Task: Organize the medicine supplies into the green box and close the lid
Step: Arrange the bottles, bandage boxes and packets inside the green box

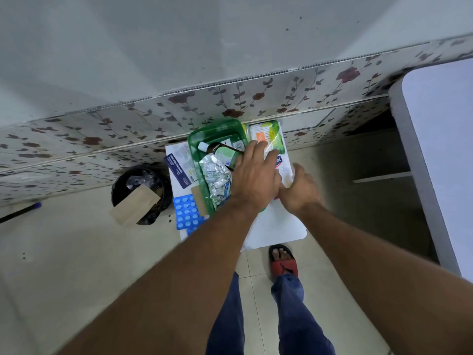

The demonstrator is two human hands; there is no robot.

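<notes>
Head view: blue blister sheet [184, 210] lies outside the green box [195, 144], on its near left. Left hand [256, 172] hovers spread over the box, fingers released; right hand [300, 187], beside it, grasps nothing visible. Bottle [217, 149] and foil strips [216, 176] are packed; lid unseen, closing pending.

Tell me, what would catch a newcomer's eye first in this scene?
Probably the open green plastic box on the small white table by the flowered wall, already holding a brown glass bottle and crumpled silver foil strips. The left hand and right hand meet just right of it. Blue blister packs lie at the table's near left edge, outside the box.
</notes>
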